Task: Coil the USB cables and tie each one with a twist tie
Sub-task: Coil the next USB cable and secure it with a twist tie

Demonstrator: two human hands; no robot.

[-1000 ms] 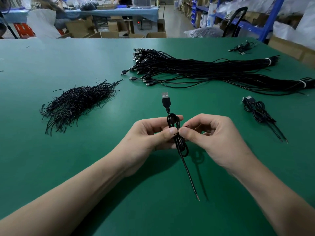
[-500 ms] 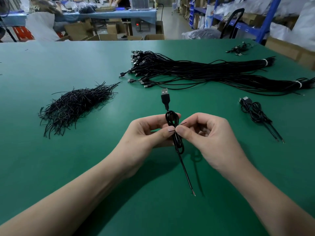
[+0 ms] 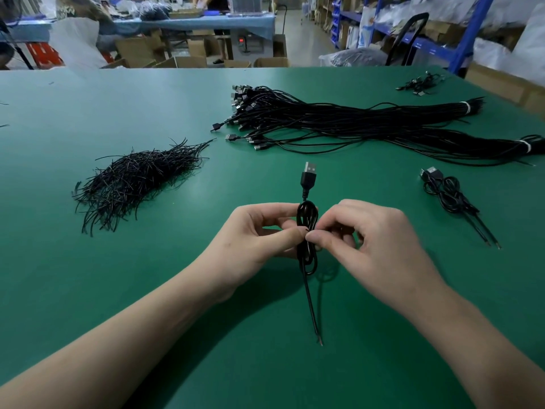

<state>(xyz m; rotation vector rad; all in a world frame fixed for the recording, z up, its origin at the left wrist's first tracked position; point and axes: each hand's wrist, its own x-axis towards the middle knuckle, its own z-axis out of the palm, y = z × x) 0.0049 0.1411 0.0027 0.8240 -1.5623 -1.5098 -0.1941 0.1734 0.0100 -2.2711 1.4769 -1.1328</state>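
The coiled cable (image 3: 307, 215) is held above the green table (image 3: 88, 276), right between the 2 hands. It is long and thin. Its long way points straight away from the person. The USB plug (image 3: 308, 174) sticks out at the far end, and the bare wire tail (image 3: 312, 308) hangs at the near end.

The left hand (image 3: 256, 234) pinches the coil's middle from the left side. The right hand (image 3: 374, 234) pinches the same spot from the right side. The 2 thumbs almost touch there. A tiny bit of twist tie may poke out between them, but it is too small to be sure.

I think the tie must go across the coil, so the twisting has to happen at that middle spot. Both hands are just as near to it.

The pile of twist ties (image 3: 135, 180) lies well off to the left. 1 tied cable (image 3: 445, 193) lies to the right.
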